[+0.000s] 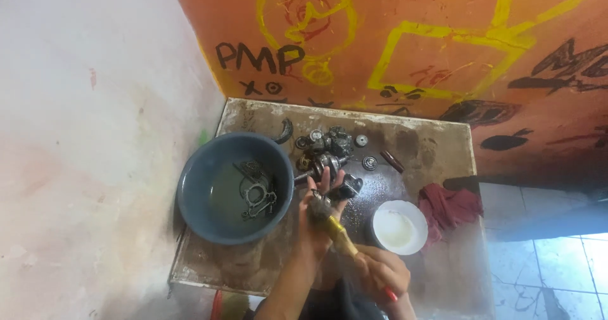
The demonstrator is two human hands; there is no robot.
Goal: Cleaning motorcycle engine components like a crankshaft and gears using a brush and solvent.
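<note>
Soft, even daylight is filling the scene, coming mostly from the right, where the tiled floor (557, 263) is glowing pale blue and washing out. The white wall (82, 136) is reading bright and slightly overexposed, with a pinkish cast. The orange wall (411, 35) is staying saturated. Shadows are falling faint under the basin (190, 193) and along the table (430, 142). The white bowl (399, 228) is glaring, losing detail. The wide lens is bending the edges. The hands are looking soft and blurred; small metal parts (329, 144) are resolving poorly.
</note>
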